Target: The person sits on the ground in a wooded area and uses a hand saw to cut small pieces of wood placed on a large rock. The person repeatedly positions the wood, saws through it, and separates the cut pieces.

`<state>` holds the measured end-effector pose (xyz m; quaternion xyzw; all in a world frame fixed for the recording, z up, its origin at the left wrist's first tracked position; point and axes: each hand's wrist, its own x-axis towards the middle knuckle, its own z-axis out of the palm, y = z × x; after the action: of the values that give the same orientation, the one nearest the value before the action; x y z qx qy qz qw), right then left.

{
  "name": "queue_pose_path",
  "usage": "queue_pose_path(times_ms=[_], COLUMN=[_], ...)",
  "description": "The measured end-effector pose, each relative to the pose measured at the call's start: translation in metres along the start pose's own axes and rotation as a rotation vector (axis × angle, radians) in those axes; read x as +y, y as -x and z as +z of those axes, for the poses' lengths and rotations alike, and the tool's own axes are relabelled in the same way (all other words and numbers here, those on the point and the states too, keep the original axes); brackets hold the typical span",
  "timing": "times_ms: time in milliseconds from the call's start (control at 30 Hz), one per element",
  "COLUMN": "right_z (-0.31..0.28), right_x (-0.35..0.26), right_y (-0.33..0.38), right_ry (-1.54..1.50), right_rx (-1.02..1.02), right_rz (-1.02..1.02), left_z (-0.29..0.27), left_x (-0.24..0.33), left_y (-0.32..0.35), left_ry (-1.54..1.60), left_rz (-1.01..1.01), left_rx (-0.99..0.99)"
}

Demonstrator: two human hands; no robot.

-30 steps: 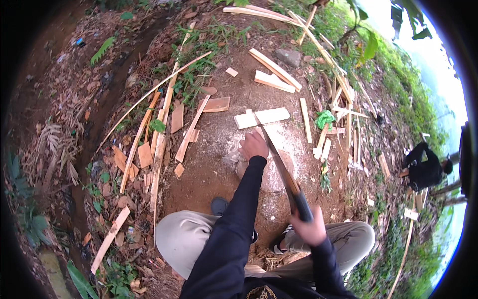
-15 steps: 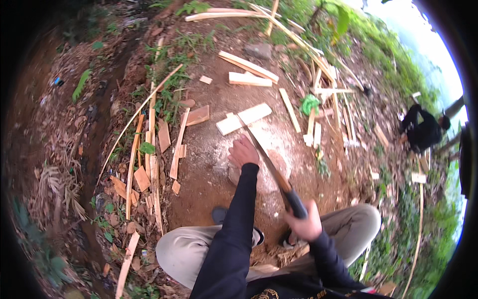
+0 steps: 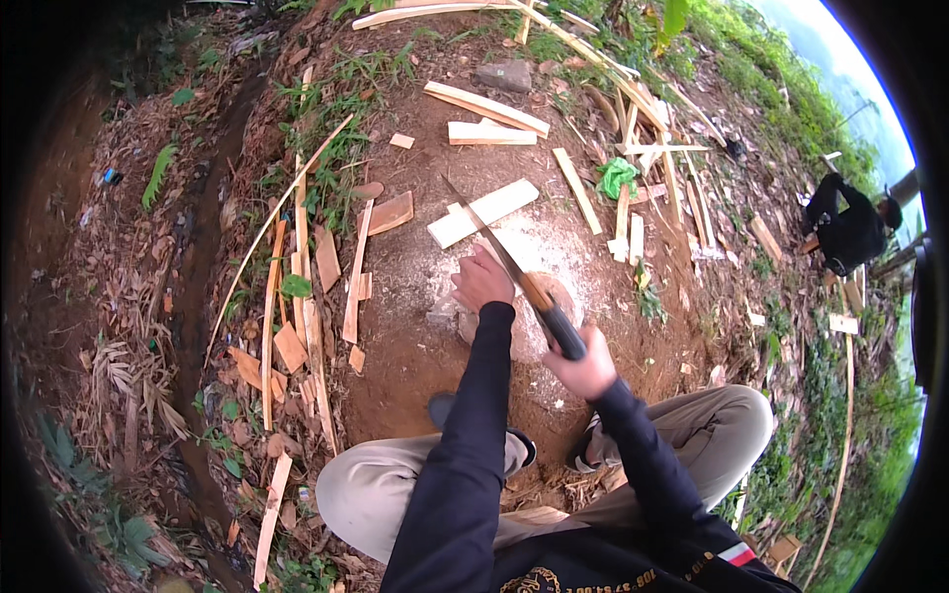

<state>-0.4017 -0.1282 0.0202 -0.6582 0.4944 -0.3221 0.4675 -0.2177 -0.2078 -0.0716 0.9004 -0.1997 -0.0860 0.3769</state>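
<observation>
A handsaw with a long, narrow, tapering blade is gripped by its dark handle in my right hand. Its blade slants up and left across a pale plank, the tip past the plank's far edge. My left hand is closed just left of the blade, at the plank's near side, on what looks like a thin wood strip. That strip's far end pokes out beyond the plank; my fingers hide the rest. A round tan block or stone lies beneath the saw, with pale sawdust around it.
Boards lie on the dirt ahead. Long strips and offcuts line the left, beside a ditch. On the right are more strips, a green plastic bag and, farther off, a seated person in black.
My right hand has pushed the saw forward and left along its length, so the tip reaches farther past the plank. My left hand stays beside the blade.
</observation>
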Motion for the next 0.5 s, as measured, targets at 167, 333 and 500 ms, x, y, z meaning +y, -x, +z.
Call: queue_pose_path(times_ms=[167, 333, 500], right_z=[-0.04, -0.016, -0.035], right_x=[-0.023, 0.009, -0.014], right_y=[0.056, 0.035, 0.035], right_ry=[0.033, 0.077, 0.108], right_rx=[-0.36, -0.064, -0.336], right_rz=[0.034, -0.188, -0.09], left_z=[-0.003, 0.003, 0.0], left_x=[-0.015, -0.012, -0.01], left_y=[-0.024, -0.012, -0.025], left_ry=[-0.012, -0.016, -0.023], left_rz=[-0.086, -0.046, -0.045], left_rx=[-0.009, 0.006, 0.001])
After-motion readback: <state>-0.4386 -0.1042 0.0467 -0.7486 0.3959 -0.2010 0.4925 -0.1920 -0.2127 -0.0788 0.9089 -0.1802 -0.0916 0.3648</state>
